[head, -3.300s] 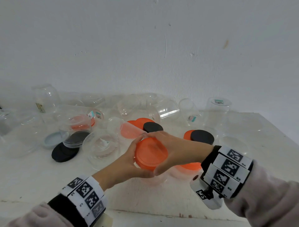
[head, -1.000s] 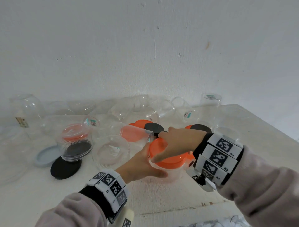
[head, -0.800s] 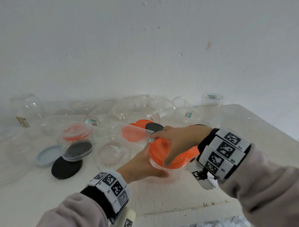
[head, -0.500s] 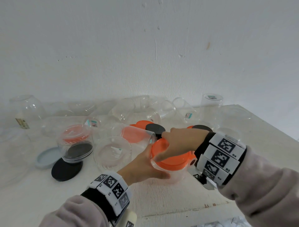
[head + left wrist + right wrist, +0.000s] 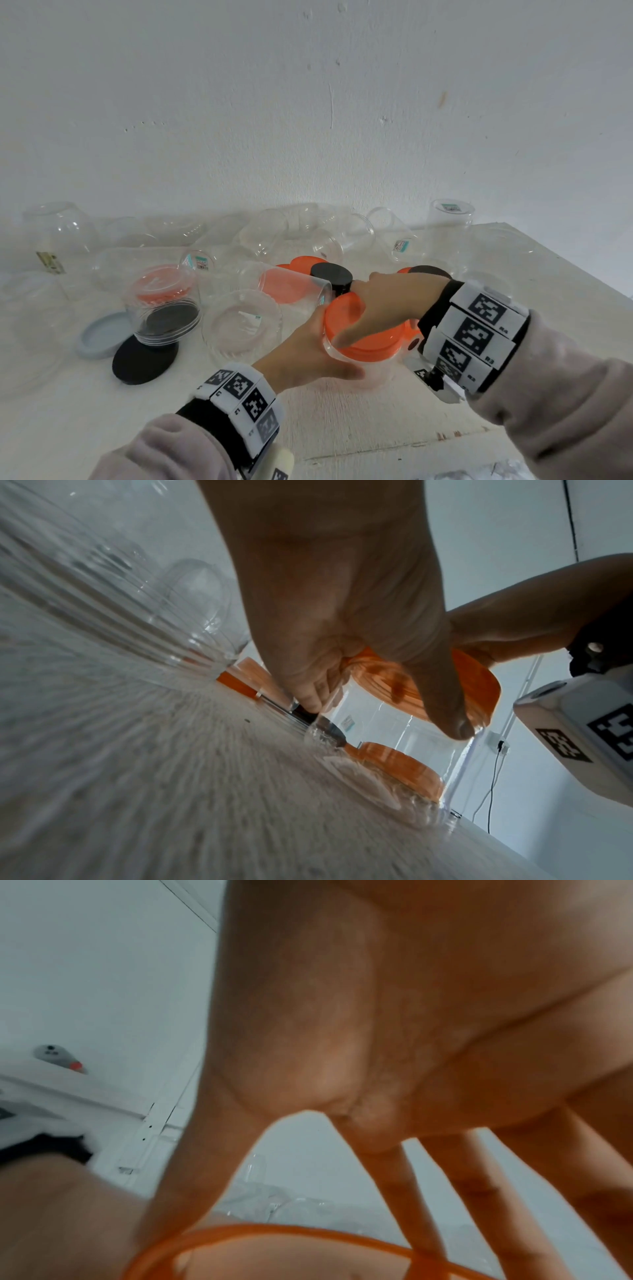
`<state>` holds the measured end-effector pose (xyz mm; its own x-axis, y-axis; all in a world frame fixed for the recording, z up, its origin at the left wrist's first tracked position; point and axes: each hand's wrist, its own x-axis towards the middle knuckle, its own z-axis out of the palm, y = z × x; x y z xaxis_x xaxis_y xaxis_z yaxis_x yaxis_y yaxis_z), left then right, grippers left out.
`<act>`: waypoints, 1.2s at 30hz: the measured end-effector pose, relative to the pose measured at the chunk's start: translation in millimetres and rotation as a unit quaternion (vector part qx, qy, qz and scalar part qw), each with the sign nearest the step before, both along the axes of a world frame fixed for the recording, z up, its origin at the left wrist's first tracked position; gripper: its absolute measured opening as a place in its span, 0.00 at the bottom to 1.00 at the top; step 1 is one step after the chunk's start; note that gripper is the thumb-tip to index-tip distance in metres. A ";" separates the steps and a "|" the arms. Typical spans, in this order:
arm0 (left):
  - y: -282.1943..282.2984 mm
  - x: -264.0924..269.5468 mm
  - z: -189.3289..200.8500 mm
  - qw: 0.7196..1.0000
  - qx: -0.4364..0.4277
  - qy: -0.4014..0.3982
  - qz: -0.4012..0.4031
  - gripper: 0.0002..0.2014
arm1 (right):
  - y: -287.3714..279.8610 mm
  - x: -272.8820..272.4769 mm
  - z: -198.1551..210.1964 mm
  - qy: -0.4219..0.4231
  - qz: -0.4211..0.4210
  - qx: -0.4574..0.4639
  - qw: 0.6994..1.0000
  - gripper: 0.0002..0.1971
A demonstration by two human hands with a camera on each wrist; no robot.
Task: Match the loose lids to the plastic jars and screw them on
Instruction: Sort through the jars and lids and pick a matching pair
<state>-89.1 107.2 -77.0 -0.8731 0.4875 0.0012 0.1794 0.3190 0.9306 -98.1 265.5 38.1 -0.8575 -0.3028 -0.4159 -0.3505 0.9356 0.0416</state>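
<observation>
A clear plastic jar (image 5: 373,371) stands on the white table near its front edge, with an orange lid (image 5: 371,339) on its mouth. My left hand (image 5: 308,356) wraps the jar's side, thumb in front. My right hand (image 5: 383,305) sits over the lid, fingers spread down around its rim and gripping it. In the left wrist view the left hand (image 5: 383,712) clasps the clear jar (image 5: 404,750) just under the orange lid (image 5: 455,685). The right wrist view shows the right hand's fingers (image 5: 404,1191) reaching down onto the lid's orange rim (image 5: 274,1234).
Several empty clear jars (image 5: 308,233) lie and stand along the back by the wall. Loose lids lie about: black (image 5: 144,359), grey-blue (image 5: 99,334), orange (image 5: 301,263), a smaller black one (image 5: 330,274). An upturned jar (image 5: 164,305) and a wide jar (image 5: 241,325) sit left of my hands.
The jar has come down from a tilted hold onto the table. My right hand keeps regripping and turning the orange lid while the left steadies the jar.
</observation>
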 end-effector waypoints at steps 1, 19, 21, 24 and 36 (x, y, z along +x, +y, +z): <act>0.1 -0.1 -0.2 1.000 0.005 -0.001 -0.001 0.54 | 1.0 -0.6 1.3 -0.012 0.004 0.003 1.000 0.50; -1.1 -2.1 -4.9 1.000 0.010 -0.011 0.010 0.57 | 1.5 -0.5 -10.9 -0.035 0.021 -0.044 0.998 0.50; -1.7 -2.3 -6.1 1.000 0.011 -0.011 0.009 0.55 | 0.8 0.0 -13.0 -0.034 0.020 -0.058 0.998 0.48; -1.6 -2.1 -6.1 1.000 0.005 -0.014 0.010 0.56 | 0.0 1.0 -18.9 -0.018 0.002 -0.075 0.997 0.46; -0.5 -1.2 -4.5 1.000 0.008 0.007 -0.001 0.51 | 11.1 -5.5 -8.8 -0.060 0.038 -0.090 0.993 0.47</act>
